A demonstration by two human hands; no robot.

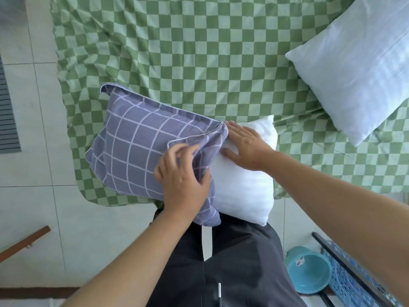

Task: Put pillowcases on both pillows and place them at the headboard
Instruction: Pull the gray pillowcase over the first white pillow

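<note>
At the near edge of the checkered bed sheet [199, 52], left hand [183, 173] gripped the pillowcase [132, 147] hem; right hand [245, 145] lay flat on the half-covered pillow [241, 191]. Bare pillow [358, 69] lay farther right.

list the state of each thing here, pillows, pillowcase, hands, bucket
purple checked pillowcase: partly pulled over the pillow, open end bunched
white pillow: about half inside the case, the rest bare
second pillow: bare, lying on the green checked sheet
left hand: grips the case's open edge
right hand: flat, pressing on the white pillow
blue bucket: on the floor, looks empty
</note>
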